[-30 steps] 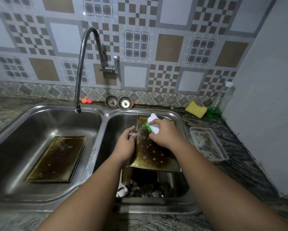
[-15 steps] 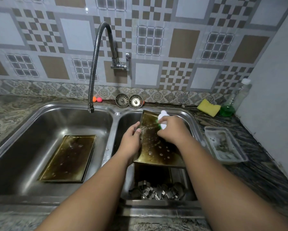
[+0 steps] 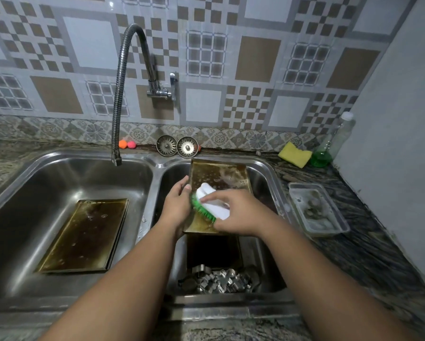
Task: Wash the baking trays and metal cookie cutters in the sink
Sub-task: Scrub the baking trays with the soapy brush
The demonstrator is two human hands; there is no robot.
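Observation:
A greasy brown baking tray [image 3: 218,174] leans tilted in the right sink basin [image 3: 268,183], its far end against the back rim. My left hand [image 3: 178,205] grips the tray's left edge. My right hand [image 3: 236,212] holds a white scrub brush [image 3: 212,205] with green bristles, pressed on the tray's lower half. A second brown tray [image 3: 85,235] lies flat in the left basin [image 3: 29,193]. Several metal cookie cutters [image 3: 218,280] are heaped at the near end of the right basin.
A flexible tap [image 3: 120,94] hangs over the left basin, no water running. Two drain strainers [image 3: 177,146] lean at the back. On the right counter are a yellow sponge [image 3: 295,153], a bottle of green liquid [image 3: 329,146] and a clear plastic container [image 3: 317,207].
My right hand has drawn the brush from the tray's far end down toward its near edge. My left hand keeps its grip on the tray. The camera has shifted closer.

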